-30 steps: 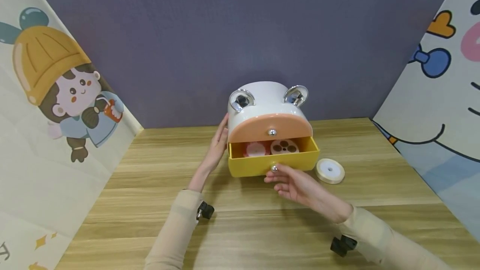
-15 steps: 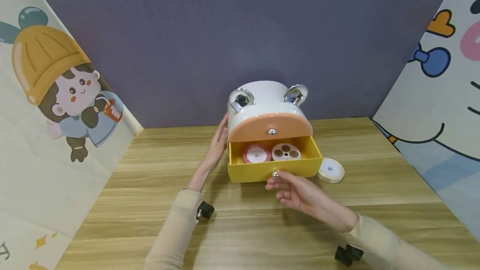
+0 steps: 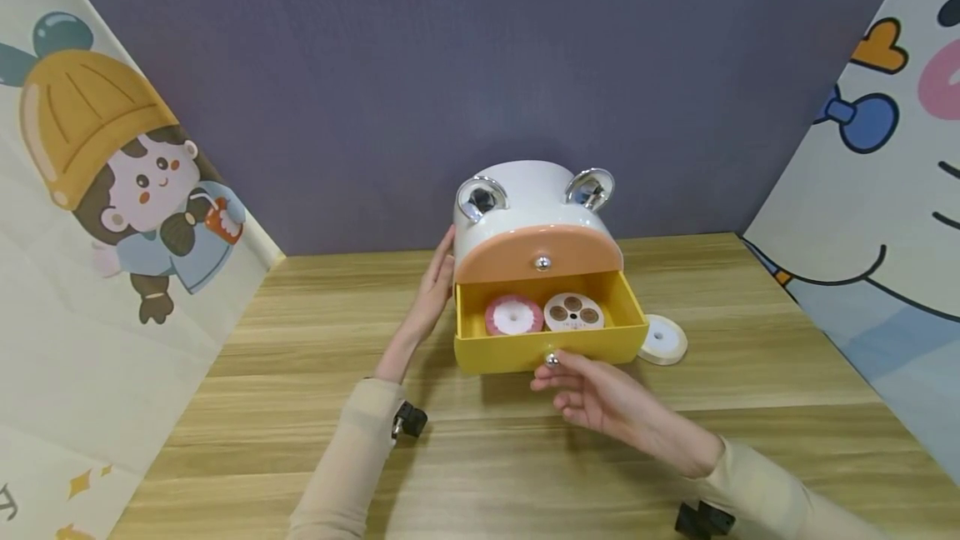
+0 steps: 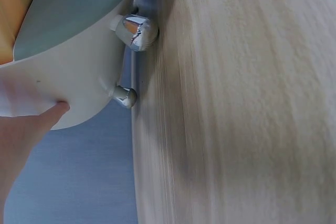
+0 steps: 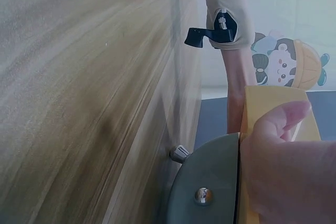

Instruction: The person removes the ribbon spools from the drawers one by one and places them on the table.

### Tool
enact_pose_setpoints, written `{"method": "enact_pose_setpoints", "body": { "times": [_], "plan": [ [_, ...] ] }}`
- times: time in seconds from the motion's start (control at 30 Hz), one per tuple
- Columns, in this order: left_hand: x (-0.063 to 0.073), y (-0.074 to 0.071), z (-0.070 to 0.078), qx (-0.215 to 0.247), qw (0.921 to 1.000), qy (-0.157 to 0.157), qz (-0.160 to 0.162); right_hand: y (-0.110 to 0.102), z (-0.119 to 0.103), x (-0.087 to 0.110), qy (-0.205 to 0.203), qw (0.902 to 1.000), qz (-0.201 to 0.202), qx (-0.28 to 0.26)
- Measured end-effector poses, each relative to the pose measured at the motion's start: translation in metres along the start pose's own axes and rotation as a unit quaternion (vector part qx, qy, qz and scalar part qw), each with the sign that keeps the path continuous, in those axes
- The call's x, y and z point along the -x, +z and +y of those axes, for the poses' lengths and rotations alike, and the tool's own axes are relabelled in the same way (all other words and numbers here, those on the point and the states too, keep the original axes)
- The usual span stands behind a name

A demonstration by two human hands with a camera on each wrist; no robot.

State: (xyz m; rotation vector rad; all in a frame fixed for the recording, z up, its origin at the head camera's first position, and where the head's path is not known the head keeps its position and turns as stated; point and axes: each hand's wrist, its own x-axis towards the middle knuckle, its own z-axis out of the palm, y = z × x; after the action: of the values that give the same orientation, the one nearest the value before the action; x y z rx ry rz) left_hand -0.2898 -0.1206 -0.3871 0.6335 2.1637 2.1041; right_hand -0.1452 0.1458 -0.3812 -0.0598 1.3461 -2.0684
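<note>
A white storage box (image 3: 528,186) with silver ring-shaped eyes and an orange upper drawer (image 3: 502,261) stands at the table's back. Its yellow lower drawer (image 3: 502,354) is pulled out. Inside lie a pink-edged spool (image 3: 513,315) and a pale spool (image 3: 573,312) with brown circles. My right hand (image 3: 607,398) pinches the drawer's silver knob (image 3: 552,359) between thumb and fingers. Against the box's left side rests my left hand (image 3: 431,294), fingers extended; in the left wrist view a fingertip touches the white wall (image 4: 89,85). Short silver feet (image 4: 139,32) show under the box.
Right of the drawer a cream ribbon spool (image 3: 663,340) lies flat on the wooden table (image 3: 315,340), partly covered by the drawer corner. A dark panel (image 3: 375,107) rises behind the box. Cartoon-printed sheets (image 3: 45,340) flank both sides.
My right hand has drawn the yellow drawer farther out toward me, so more of the two spools inside shows. The left hand keeps its place at the box's side.
</note>
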Motion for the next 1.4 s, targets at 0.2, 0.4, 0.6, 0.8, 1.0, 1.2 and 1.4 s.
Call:
{"method": "enact_pose_setpoints", "body": {
  "times": [0.2, 0.4, 0.6, 0.8, 1.0, 1.2, 1.4],
  "plan": [
    [0.0, 0.0, -0.002, -0.001, 1.0, -0.001, 0.0, 0.001, 0.001, 0.004, 0.001, 1.0, -0.001, -0.001],
    [0.0, 0.0, -0.002, -0.001, 1.0, -0.002, 0.0, 0.001, 0.003, 0.008, 0.001, 1.0, 0.0, 0.008],
    [0.0, 0.0, -0.001, -0.009, 1.0, -0.003, -0.002, 0.004, 0.005, 0.012, 0.004, 0.9998, -0.005, 0.02],
    [0.0, -0.001, 0.0, -0.006, 1.0, -0.007, 0.002, 0.008, 0.007, 0.016, 0.006, 0.9996, -0.004, 0.029],
    [0.0, 0.0, 0.001, -0.007, 0.9999, -0.008, 0.001, 0.009, 0.009, 0.02, 0.007, 0.9995, 0.003, 0.03],
    [-0.004, -0.003, -0.01, -0.006, 1.0, 0.006, 0.004, 0.008, 0.011, 0.023, 0.008, 0.9994, -0.001, 0.035],
    [-0.01, -0.006, -0.028, -0.015, 0.9997, 0.017, 0.01, 0.008, 0.011, 0.025, 0.011, 0.9994, -0.002, 0.033]
  ]
}}
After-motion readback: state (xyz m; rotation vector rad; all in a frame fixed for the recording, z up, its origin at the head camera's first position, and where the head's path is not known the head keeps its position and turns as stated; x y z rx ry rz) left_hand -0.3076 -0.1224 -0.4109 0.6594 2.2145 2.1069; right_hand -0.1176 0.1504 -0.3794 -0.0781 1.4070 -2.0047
